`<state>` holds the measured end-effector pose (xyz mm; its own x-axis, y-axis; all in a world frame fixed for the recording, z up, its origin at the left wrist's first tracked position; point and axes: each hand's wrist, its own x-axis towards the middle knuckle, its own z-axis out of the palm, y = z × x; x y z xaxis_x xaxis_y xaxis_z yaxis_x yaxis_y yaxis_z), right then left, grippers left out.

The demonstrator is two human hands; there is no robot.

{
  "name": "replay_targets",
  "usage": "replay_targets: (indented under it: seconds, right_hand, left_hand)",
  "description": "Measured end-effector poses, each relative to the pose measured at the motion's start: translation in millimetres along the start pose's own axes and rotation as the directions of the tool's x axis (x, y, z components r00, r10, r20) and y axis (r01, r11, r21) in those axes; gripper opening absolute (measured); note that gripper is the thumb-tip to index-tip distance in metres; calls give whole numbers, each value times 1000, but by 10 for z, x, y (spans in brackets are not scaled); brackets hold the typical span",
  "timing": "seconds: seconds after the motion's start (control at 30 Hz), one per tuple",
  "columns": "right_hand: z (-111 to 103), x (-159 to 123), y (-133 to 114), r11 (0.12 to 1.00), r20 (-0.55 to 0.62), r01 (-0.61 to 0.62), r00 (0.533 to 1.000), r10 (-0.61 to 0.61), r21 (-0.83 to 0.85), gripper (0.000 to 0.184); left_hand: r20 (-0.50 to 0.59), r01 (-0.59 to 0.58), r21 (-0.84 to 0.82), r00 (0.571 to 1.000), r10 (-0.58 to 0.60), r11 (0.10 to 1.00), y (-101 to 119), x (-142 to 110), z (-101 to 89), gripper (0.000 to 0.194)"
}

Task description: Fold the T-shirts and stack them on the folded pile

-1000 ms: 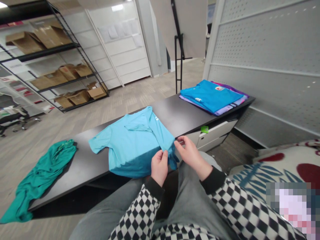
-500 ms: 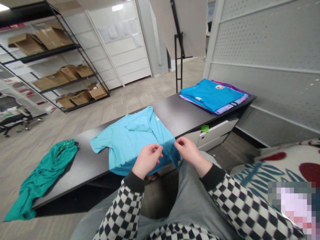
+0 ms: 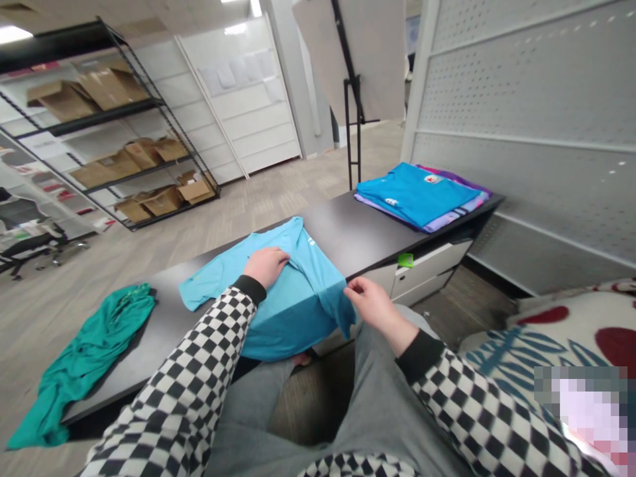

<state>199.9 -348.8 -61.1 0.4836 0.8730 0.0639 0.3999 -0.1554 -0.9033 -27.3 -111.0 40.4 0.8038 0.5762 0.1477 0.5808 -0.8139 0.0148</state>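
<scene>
A light blue polo shirt (image 3: 303, 291) lies spread on the black table (image 3: 358, 232), its lower part hanging over the near edge. My left hand (image 3: 265, 264) reaches across it and rests near the collar, fingers curled onto the cloth. My right hand (image 3: 370, 303) pinches the shirt's right sleeve at the table's front edge. Both my arms wear black-and-white checked sleeves.
A crumpled green garment (image 3: 84, 358) drapes over the table's left end. A stack of folded shirts (image 3: 422, 195), blue on top, sits at the right end by a perforated panel (image 3: 527, 119). Metal shelving with cardboard boxes (image 3: 104, 146) stands at the back left. A patterned cushion (image 3: 561, 338) is at my right.
My left hand let go of the sleeve by the table's edge and moved forward and left to the shirt's collar. My right hand has kept its pinch on the sleeve.
</scene>
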Motion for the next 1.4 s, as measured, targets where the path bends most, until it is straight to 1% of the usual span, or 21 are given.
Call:
replay_targets:
  seconds: [0.13, 0.2, 0.27, 0.33, 0.37, 0.4, 0.47, 0.5, 0.57, 0.6, 0.67, 0.73, 0.8, 0.87, 0.9, 0.97, 1.07, 1.13, 1.23, 1.3, 1.4]
  right_hand:
    - [-3, 16, 5, 1000, 19, 3, 1000, -3, 2, 21]
    - [-5, 21, 7, 1000, 30, 6, 1000, -6, 2, 20]
    - [-9, 19, 7, 1000, 34, 11, 999, -11, -1, 21]
    - [-18, 10, 6, 1000, 36, 19, 999, -19, -3, 21]
    - [-23, 5, 7, 1000, 38, 23, 999, -23, -4, 21]
    - [-28, 0, 9, 1000, 38, 27, 999, -27, -5, 20]
    - [-30, -3, 20, 999, 32, 36, 999, -36, 4, 16]
    - [-25, 0, 31, 999, 23, 39, 999, -39, 15, 14]
    - [-2, 17, 62, 998, 13, 28, 1000, -29, 55, 13]
    - [17, 31, 81, 996, 16, 16, 1000, -17, 87, 14]
    - [58, 61, 121, 985, 36, -16, 999, 10, 173, 18]
    - [93, 85, 153, 962, 57, -47, 998, 32, 268, 21]
    - [108, 92, 165, 944, 74, -68, 996, 47, 324, 25]
    - [101, 75, 153, 946, 112, -69, 993, 35, 317, 28]
    - [90, 58, 139, 954, 140, -56, 990, 15, 293, 28]
    - [61, 18, 101, 977, 204, 0, 978, -45, 215, 27]
    - [18, -30, 50, 992, 249, 77, 963, -99, 96, 27]
    - [2, -38, 37, 995, 230, 86, 968, -96, 55, 26]
    - [7, -23, 46, 997, 191, 62, 979, -69, 40, 27]
    - [25, -10, 46, 995, 206, 34, 977, -53, 96, 32]
    - [45, -2, 3, 948, 258, -54, 966, -30, 313, 40]
  left_hand:
    - [5, 15, 74, 1000, -15, 997, -122, -33, -136, 35]
    - [18, 21, 111, 1000, -23, 994, -145, -72, -150, 34]
    - [32, 28, 133, 999, -33, 991, -99, -132, -136, 32]
    - [-1, 50, 127, 999, -50, 991, 45, -222, -123, 33]
    - [-48, 67, 97, 997, -62, 993, 156, -284, -122, 34]
    - [-107, 88, 35, 991, -84, 996, 292, -359, -124, 35]
    - [-195, 129, -192, 966, -167, 973, 615, -554, -117, 32]
    - [-187, 150, -336, 957, -222, 930, 788, -669, -95, 29]
    - [-64, 226, -568, 947, -316, 792, 1115, -907, 16, 29]
    - [11, 275, -630, 938, -346, 726, 1255, -1015, 111, 31]
    - [111, 366, -670, 910, -399, 646, 1472, -1176, 371, 33]
    - [139, 428, -679, 873, -468, 597, 1608, -1237, 678, 38]
    - [136, 439, -745, 837, -530, 502, 1688, -1208, 960, 42]
    - [128, 389, -846, 811, -571, 364, 1733, -1127, 1159, 39]
    - [117, 347, -887, 807, -579, 304, 1748, -1083, 1220, 36]
    - [88, 265, -936, 815, -573, 233, 1766, -1011, 1274, 31]
    - [43, 177, -967, 826, -562, 186, 1766, -977, 1258, 30]
    - [42, 147, -980, 820, -571, 138, 1751, -1001, 1240, 34]
    - [63, 130, -989, 808, -585, 73, 1729, -1071, 1246, 39]
    - [68, 120, -992, 800, -597, 48, 1729, -1110, 1262, 38]
    - [67, 98, -995, 792, -607, 19, 1746, -1122, 1277, 34]
